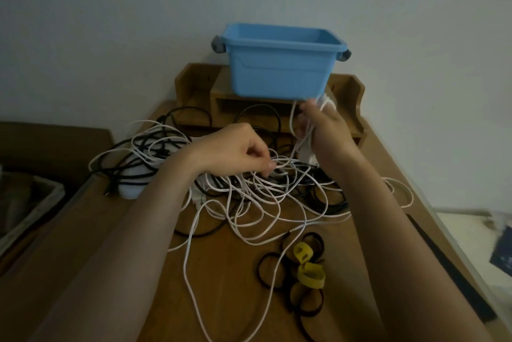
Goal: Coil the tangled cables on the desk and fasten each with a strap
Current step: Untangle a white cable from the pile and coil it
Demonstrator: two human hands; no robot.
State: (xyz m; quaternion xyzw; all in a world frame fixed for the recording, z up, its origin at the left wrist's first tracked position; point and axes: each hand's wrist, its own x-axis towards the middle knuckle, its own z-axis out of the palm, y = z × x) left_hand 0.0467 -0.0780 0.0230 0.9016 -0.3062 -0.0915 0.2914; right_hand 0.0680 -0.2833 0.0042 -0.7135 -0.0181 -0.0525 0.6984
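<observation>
- White cable (249, 203) lay tangled with black cables (327, 197) mid-desk (221, 286), directly under both hands, its loops sprawling every way with no clear long axis.
- Left hand (235, 150) sat nearer the heap, fingertips pinched on a white strand.
- Right hand (324, 131) was raised toward the blue bin (279, 64), clenched around gathered white loops.
- Straps (307, 267) waited near the front, unused.

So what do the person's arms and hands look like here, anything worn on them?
Both are bare. The left hand and right hand show no gloves, rings, watch or wristband, and both forearms are uncovered to the bottom edge of the frame, with no sleeve in view. No markings are visible in the dim light.
</observation>
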